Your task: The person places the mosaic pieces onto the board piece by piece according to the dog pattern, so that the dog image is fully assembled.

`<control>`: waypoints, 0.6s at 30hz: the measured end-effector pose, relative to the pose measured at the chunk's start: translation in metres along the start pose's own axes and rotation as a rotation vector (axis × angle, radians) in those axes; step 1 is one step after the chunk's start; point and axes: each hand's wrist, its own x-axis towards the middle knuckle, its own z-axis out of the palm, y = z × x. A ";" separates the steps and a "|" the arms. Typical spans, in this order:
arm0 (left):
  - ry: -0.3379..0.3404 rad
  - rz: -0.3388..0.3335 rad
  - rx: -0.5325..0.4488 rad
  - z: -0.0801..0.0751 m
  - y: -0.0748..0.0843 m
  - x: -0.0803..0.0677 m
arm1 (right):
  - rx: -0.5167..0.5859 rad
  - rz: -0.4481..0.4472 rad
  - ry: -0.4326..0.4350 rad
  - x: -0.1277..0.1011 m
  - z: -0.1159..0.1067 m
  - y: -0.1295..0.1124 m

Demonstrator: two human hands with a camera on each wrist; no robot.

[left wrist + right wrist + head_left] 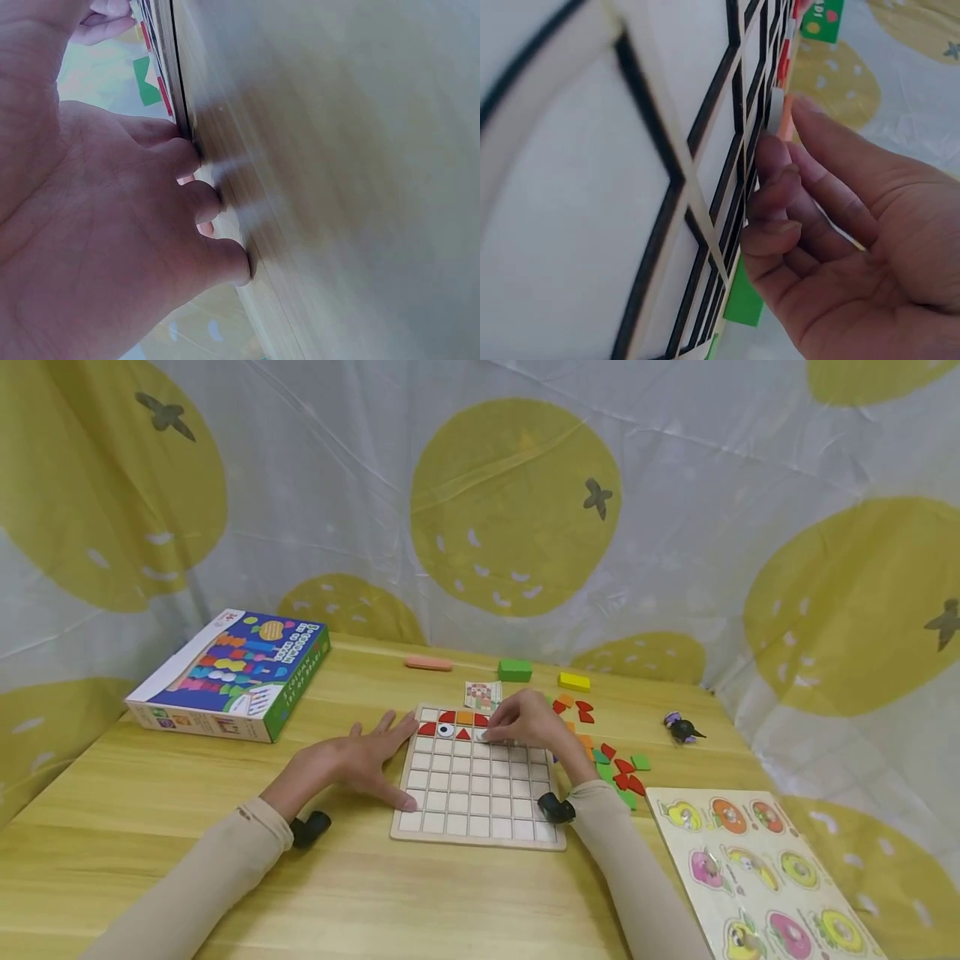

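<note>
The wooden grid board (480,839) lies on the table with red pieces, an orange square (465,718), a red triangle (463,735) and a round eye piece (446,730) in its top rows. My left hand (363,764) is spread along the board's left side, thumb at the lower left cell and fingertips by the upper left corner. With thumb and fingers, my right hand (521,722) pinches a small white round piece (776,111) at the second row, just right of the red triangle. Its fingers partly cover that piece in the head view.
Loose red, green and orange pieces (624,767) lie right of the board. Behind it are a small pattern card (482,695), a green block (514,671) and a yellow block (573,682). A toy box (232,672) stands left; a fruit puzzle board (750,860) lies right.
</note>
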 end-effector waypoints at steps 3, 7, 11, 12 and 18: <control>-0.003 0.000 -0.004 0.001 0.000 0.000 | 0.008 -0.010 -0.028 -0.001 0.000 0.000; -0.005 -0.001 -0.002 0.002 0.000 0.000 | -0.003 0.002 -0.035 0.000 0.002 0.001; -0.005 -0.004 0.000 0.002 0.001 0.000 | -0.038 -0.003 -0.021 0.001 0.004 0.000; -0.006 -0.004 0.001 0.002 0.000 0.000 | -0.045 -0.007 -0.020 0.001 0.004 -0.001; -0.004 -0.002 -0.001 0.002 0.000 -0.001 | -0.077 -0.021 -0.017 0.002 0.007 -0.002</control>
